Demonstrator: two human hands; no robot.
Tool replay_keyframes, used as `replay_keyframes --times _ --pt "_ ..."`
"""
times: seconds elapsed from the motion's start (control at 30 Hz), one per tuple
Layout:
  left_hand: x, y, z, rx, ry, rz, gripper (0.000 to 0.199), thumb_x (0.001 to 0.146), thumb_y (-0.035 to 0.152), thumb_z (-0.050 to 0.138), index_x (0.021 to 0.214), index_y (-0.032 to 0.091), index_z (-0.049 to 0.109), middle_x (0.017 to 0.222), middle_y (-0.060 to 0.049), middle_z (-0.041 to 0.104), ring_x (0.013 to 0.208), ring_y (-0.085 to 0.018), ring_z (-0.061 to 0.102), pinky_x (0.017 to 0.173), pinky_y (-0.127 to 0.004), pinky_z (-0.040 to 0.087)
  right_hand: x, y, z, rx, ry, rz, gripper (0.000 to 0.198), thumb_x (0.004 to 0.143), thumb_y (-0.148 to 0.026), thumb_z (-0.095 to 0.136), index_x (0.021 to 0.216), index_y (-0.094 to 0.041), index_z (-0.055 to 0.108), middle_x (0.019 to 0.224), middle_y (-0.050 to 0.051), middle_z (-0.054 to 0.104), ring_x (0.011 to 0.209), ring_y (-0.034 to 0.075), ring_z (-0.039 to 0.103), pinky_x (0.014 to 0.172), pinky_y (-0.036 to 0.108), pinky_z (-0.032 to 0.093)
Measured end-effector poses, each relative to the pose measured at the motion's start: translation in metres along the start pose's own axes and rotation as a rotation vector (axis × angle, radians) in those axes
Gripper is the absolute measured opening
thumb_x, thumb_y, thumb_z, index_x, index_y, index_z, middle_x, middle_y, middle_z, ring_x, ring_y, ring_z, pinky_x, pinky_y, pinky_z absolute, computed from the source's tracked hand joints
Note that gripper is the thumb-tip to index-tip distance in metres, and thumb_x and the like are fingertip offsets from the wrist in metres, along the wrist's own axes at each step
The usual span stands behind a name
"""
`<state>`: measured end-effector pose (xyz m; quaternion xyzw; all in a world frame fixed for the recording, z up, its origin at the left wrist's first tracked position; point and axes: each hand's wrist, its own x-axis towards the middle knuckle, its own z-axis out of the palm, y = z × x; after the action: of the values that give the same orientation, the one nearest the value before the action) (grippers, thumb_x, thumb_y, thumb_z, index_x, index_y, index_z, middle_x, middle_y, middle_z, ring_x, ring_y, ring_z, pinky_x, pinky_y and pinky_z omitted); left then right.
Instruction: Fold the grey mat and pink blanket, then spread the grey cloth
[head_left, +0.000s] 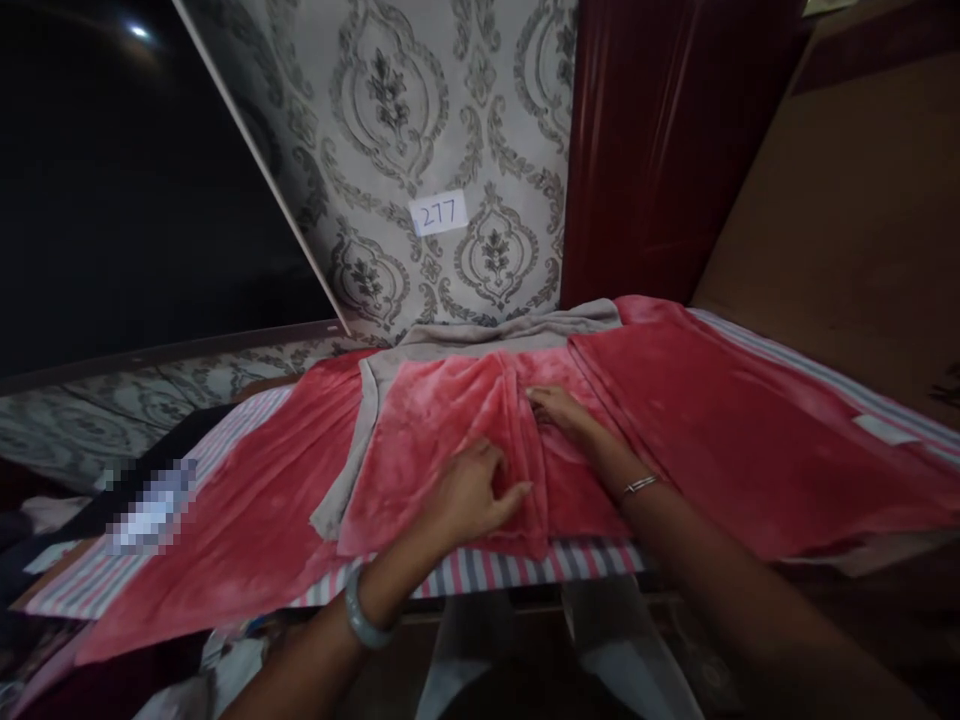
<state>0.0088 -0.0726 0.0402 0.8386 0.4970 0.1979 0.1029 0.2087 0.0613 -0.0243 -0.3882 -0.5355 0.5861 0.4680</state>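
Note:
A red and pink plush cloth [442,400] is spread over a striped sheet, with a raised fold [529,470] running front to back near its middle. My left hand [476,490] hovers over or rests on the plush just left of that fold. Its fingers are half curled, the thumb stands apart, and nothing shows in its grasp. Farther back, my right hand [559,410] has its fingertips pinched on the plush at the fold's far end. Grey cloth [517,328] shows behind and along the left edge of the plush middle part.
Wide red plush panels lie to the left [277,500] and right [735,430]. The striped sheet [517,570] shows along the front edge. A large dark screen [150,200] leans at the left; a paper marked 277 [439,213] is on the patterned wall. Cardboard [847,220] stands at right.

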Motion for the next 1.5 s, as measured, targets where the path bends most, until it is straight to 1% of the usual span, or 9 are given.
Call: replay_keyframes --times 0.17,0.4,0.57,0.7,0.87,1.1,1.27,1.37,1.5 --pt "0.012 0.038 0.03 0.198 -0.158 -0.162 0.028 0.085 0.04 0.063 0.099 0.016 0.068 0.097 -0.016 0.071 0.091 -0.03 0.067 0.077 -0.04 0.049 -0.017 -0.004 -0.006 0.082 -0.068 0.025 0.033 0.071 -0.049 0.075 0.076 -0.019 0.061 0.066 -0.001 0.065 0.059 0.012 0.055 0.059 0.024 0.047" --pt "0.018 0.03 0.023 0.178 -0.26 -0.232 0.013 0.084 0.016 0.053 0.088 0.016 0.066 0.092 -0.01 0.071 0.084 -0.022 0.065 0.073 -0.032 0.045 -0.02 -0.005 -0.011 0.158 -0.097 0.031 0.042 0.068 -0.041 0.081 0.099 -0.018 0.067 0.069 -0.002 0.064 0.058 0.01 0.055 0.058 0.024 0.048" --pt "0.015 0.028 0.02 -0.071 -0.219 -0.151 0.015 0.085 0.012 0.046 0.076 0.018 0.057 0.078 -0.003 0.064 0.071 -0.014 0.057 0.067 -0.026 0.041 -0.017 0.0 -0.013 0.167 -0.1 0.007 0.07 0.068 -0.026 0.078 0.134 -0.019 0.057 0.067 -0.007 0.06 0.058 0.011 0.054 0.061 0.026 0.05" --pt "0.011 0.034 0.025 -0.072 -0.207 -0.111 0.01 0.082 0.013 0.05 0.075 0.019 0.054 0.078 -0.002 0.061 0.072 -0.015 0.053 0.069 -0.027 0.041 -0.014 0.005 -0.015 0.147 -0.095 -0.004 0.063 0.071 -0.024 0.073 0.133 -0.019 0.059 0.068 -0.006 0.062 0.058 0.011 0.056 0.062 0.026 0.051" --pt "0.01 0.035 0.037 0.015 -0.232 -0.103 0.009 0.082 0.013 0.051 0.079 0.019 0.056 0.086 -0.005 0.063 0.079 -0.017 0.058 0.075 -0.028 0.043 -0.013 0.006 -0.011 0.128 -0.104 -0.017 0.055 0.08 -0.042 0.072 0.129 -0.019 0.063 0.074 -0.001 0.067 0.061 0.012 0.06 0.062 0.027 0.053" --pt "0.012 0.038 0.044 -0.041 -0.231 -0.02 0.008 0.083 0.016 0.051 0.081 0.018 0.059 0.088 -0.006 0.065 0.08 -0.018 0.058 0.075 -0.029 0.045 -0.011 0.013 0.009 0.058 -0.13 -0.208 0.084 0.065 -0.043 0.085 0.14 -0.023 0.054 0.126 0.008 0.069 0.111 0.026 0.066 0.096 0.042 0.055" --pt "0.052 -0.004 0.007 -0.235 -0.233 0.066 0.026 0.092 0.024 0.043 0.075 0.018 0.061 0.075 -0.001 0.065 0.069 -0.014 0.056 0.069 -0.026 0.046 -0.007 0.027 0.012 0.068 -0.134 -0.208 0.095 0.068 -0.036 0.079 0.153 -0.024 0.039 0.145 0.011 0.058 0.128 0.03 0.058 0.105 0.049 0.05" --pt "0.098 -0.051 -0.027 0.002 -0.017 -0.102 0.025 0.088 0.014 0.042 0.085 0.017 0.067 0.087 -0.005 0.071 0.081 -0.017 0.063 0.079 -0.029 0.05 -0.005 0.032 0.011 0.036 -0.11 -0.21 0.093 0.07 -0.033 0.077 0.154 -0.025 0.038 0.149 0.011 0.053 0.134 0.031 0.054 0.109 0.052 0.047" --pt "0.146 -0.115 -0.058 0.195 0.032 -0.303 0.041 0.085 0.007 0.043 0.116 0.013 0.068 0.121 -0.012 0.071 0.112 -0.022 0.064 0.099 -0.033 0.048 -0.005 0.035 0.011 0.045 -0.114 -0.175 0.097 0.069 -0.033 0.077 0.156 -0.024 0.035 0.15 0.013 0.052 0.134 0.034 0.053 0.109 0.056 0.045"
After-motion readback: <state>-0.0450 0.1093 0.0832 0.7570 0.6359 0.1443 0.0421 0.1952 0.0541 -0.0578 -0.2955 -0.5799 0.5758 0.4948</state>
